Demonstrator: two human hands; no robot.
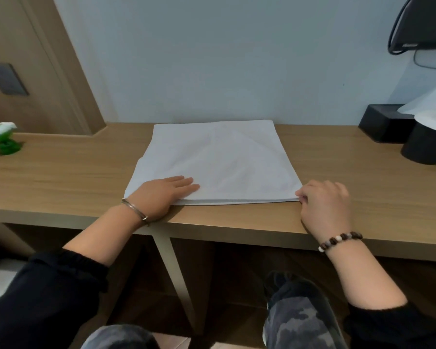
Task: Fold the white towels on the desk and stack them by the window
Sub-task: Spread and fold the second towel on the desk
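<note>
A white towel [219, 159] lies flat on the wooden desk [73, 177], folded into a layered square that reaches from the wall to near the front edge. My left hand [161, 195] rests palm down on its near left corner, fingers together and flat. My right hand [325, 202] is curled at the near right corner, fingertips pinching the towel's edge there. No window is in view.
A green and white object [3, 139] stands at the desk's far left. Black containers [388, 127] and a black cylinder [425, 144] holding white paper or cloth sit at the far right. A dark screen [423, 23] hangs above them. My knees are under the desk.
</note>
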